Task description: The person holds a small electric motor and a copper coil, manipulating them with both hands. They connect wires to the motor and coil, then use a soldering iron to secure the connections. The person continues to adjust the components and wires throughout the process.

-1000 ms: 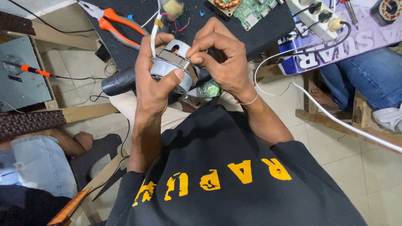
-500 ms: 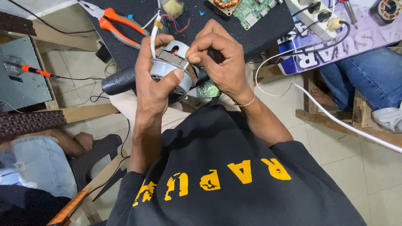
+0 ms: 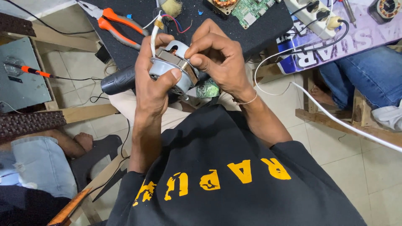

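Motor [image 3: 173, 69] first: a small round grey one with a metal band around its middle, held up in front of my chest, above my lap and at the near edge of the black mat [image 3: 268, 31]. My left hand [image 3: 153, 83] is wrapped around it from the left, thumb pressed on the lower front of the casing and fingers curled over the top and back. My right hand [image 3: 217, 62] comes in from the right with the fingertips bunched together, pinching at the upper face of the motor; what sits between those fingertips is too small for me to make out. A white wire [image 3: 154, 35] rises from the top of the motor past my left fingers.

Just behind and below the motor, a black cylindrical tool [image 3: 119, 80] lies pointing left, partly hidden by my left hand. A small green circuit board [image 3: 207, 89] shows just under my right wrist. Further back on the mat lie orange-handled pliers [image 3: 119, 26] and a bigger green circuit board [image 3: 251, 9]. A white power strip [image 3: 314, 19] sits at the upper right with black plugs in it, and a white cable [image 3: 335, 119] runs off to the right. A screwdriver [image 3: 31, 71] with an orange grip rests on a grey metal box [image 3: 25, 90] at the left. Another person's leg in blue jeans [image 3: 364, 77] is at the right.
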